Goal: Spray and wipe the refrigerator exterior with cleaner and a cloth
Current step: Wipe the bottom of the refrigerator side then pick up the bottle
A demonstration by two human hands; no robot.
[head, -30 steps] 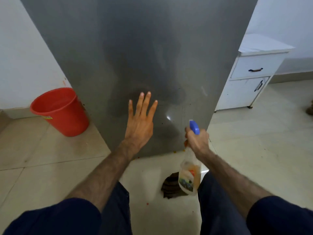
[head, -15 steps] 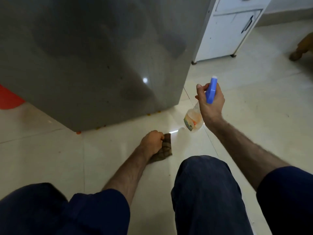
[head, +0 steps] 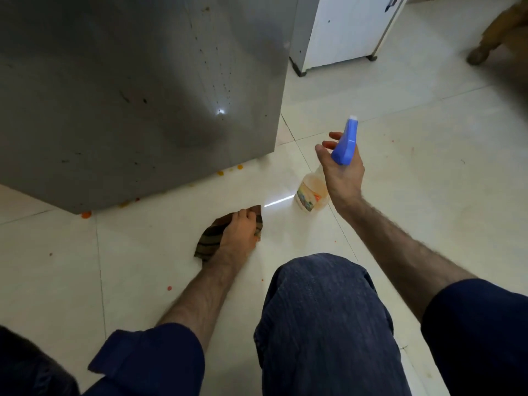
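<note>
Left hand (head: 238,234) down on floor (head: 428,167), fingers curled round striped cloth (head: 210,241). Right hand (head: 341,170) raised, gripping spray bottle (head: 310,195) by neck, blue nozzle (head: 347,144) pointing up and far. Forefingers extended, not on trigger. Refrigerator (head: 143,95) side panel far and left of both hands, speckled with dark spots; left hand nearer. Likely next: lift cloth up to panel. White cabinet (head: 343,30) far right.

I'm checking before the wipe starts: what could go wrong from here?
The left hand grips the cloth on a floor dotted with orange bits, so it may carry grit onto the fridge and smear it. The right hand holds the bottle tilted with the nozzle pointing away from the fridge; a squeeze now would likely wet the floor near the knee, a slip risk.
</note>
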